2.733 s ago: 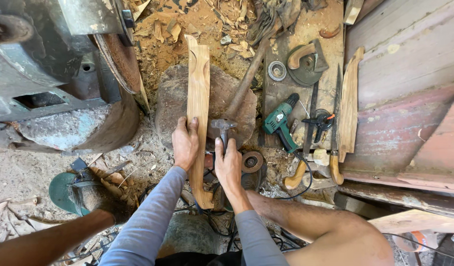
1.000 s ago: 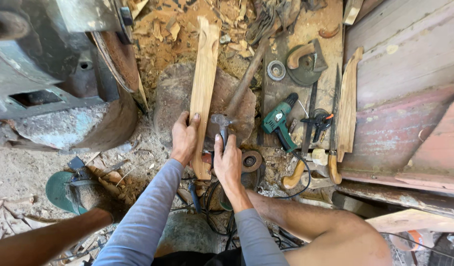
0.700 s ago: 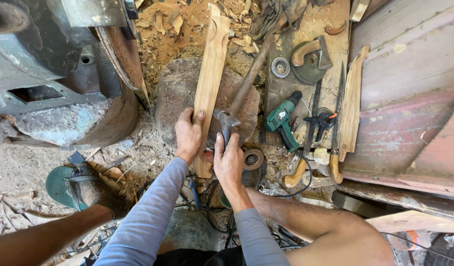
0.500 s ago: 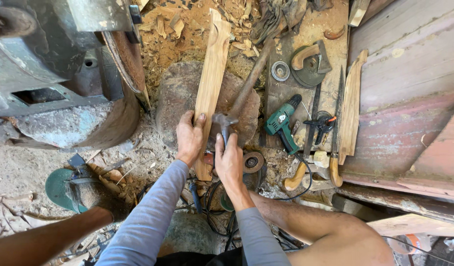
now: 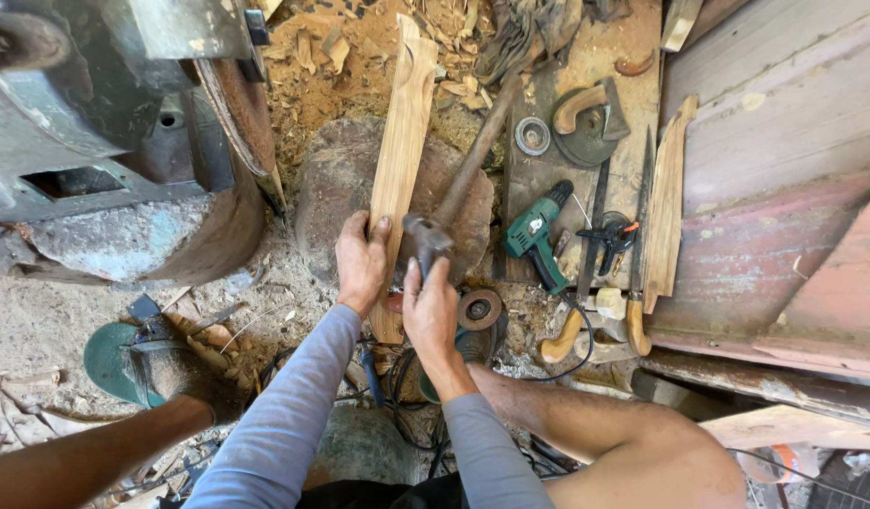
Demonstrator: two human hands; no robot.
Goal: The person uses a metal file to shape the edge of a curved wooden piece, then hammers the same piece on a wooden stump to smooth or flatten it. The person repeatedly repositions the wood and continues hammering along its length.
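Wooden plank: long, pale and narrow, with a wavy cut left edge; it lies tilted across a rounded stump, its far end over sawdust and chips, its near end under the hands.
Stump: broad, brown and worn, it carries the plank in the middle of the floor.
Metal machine: large, grey and rusty, it fills the upper left, just beside the stump.
Left hand: pressed flat on the plank's left edge, fingers curled over it, pinning it down.
Right hand: closed tight round the handle of a hammer, whose dark metal head sits just beside the plank's right edge.
Second plank: thin and shaped, lying well to the right on a dusty board.
Green drill: lies right of the stump, near a file and scissors.
Grinding disc: round and rusty, just beside the right hand.
Metal ring: small, lying above the drill.
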